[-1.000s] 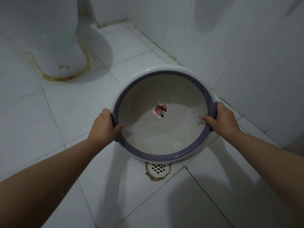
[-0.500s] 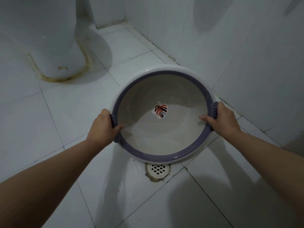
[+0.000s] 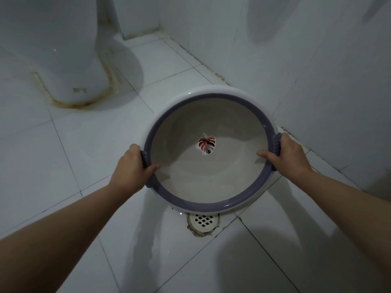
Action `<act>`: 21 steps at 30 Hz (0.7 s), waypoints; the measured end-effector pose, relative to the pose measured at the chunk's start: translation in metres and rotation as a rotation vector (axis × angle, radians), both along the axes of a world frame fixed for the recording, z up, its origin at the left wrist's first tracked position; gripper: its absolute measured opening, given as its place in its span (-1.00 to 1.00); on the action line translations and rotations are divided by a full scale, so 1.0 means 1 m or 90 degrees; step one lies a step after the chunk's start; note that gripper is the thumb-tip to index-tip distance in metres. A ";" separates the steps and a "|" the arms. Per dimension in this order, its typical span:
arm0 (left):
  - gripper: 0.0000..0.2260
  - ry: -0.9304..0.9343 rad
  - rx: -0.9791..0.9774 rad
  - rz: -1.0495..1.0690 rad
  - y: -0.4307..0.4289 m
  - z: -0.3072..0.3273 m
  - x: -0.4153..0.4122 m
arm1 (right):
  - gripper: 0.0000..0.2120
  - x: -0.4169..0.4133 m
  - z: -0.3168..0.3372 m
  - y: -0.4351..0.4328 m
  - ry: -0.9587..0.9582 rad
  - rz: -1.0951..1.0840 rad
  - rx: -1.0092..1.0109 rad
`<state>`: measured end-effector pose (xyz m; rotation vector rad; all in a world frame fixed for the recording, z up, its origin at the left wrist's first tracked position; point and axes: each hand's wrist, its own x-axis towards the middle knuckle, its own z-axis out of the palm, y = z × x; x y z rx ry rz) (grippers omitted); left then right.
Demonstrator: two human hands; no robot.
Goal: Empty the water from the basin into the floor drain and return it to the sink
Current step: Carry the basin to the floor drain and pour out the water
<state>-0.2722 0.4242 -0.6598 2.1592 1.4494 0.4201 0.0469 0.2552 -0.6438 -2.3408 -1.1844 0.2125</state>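
Holding the basin (image 3: pixel 208 96) tipped toward you with its near rim right over the floor drain (image 3: pixel 203 222) is the correct setup; now finish the pour.

- Hands: your left hand (image 3: pixel 132 168) wraps the purple side handle left of the drain line and your right hand (image 3: pixel 285 157) wraps the opposite handle. Both thumbs are hooked inside the rim. Fingers go under the outside, where I can't see them.
- Basin is off the floor, just beyond the drain and close to the wall (image 3: pixel 317 81) on the drain's far right.
- Only a thin sheet of water looks left in it, pooled low on the near wall below the leaf sticker (image 3: pixel 207 145). I can't tell how deep it is.
- My call: raise the far rim more and keep the pour lip centred on the grate. Go slowly so the last of it doesn't spill onto the tiles.
- Keep both handles level with each other or the stream will drift off the drain.
- The floor (image 3: pixel 148 240) on the near-left of the drain is already wet, so watch your footing when you turn for the sink.

Versus one second ago:
- Grips are unchanged.
- The basin sits in about the same spot over the drain.
- The pooled water looks shallower.
- The wet film near-left of the drain looks wider.
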 end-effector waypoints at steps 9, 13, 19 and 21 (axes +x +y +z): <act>-0.63 0.002 -0.016 -0.011 -0.003 0.002 -0.003 | -0.53 -0.002 0.002 -0.002 0.001 0.008 -0.006; -0.64 0.006 -0.024 -0.016 -0.004 0.003 -0.005 | -0.51 -0.003 0.002 -0.002 0.000 0.005 -0.015; -0.63 0.006 -0.032 -0.013 -0.003 0.003 -0.006 | -0.51 -0.003 0.001 -0.004 0.002 0.004 -0.012; -0.63 0.007 -0.029 -0.014 -0.004 0.003 -0.007 | -0.51 -0.004 0.001 -0.005 -0.003 0.003 -0.016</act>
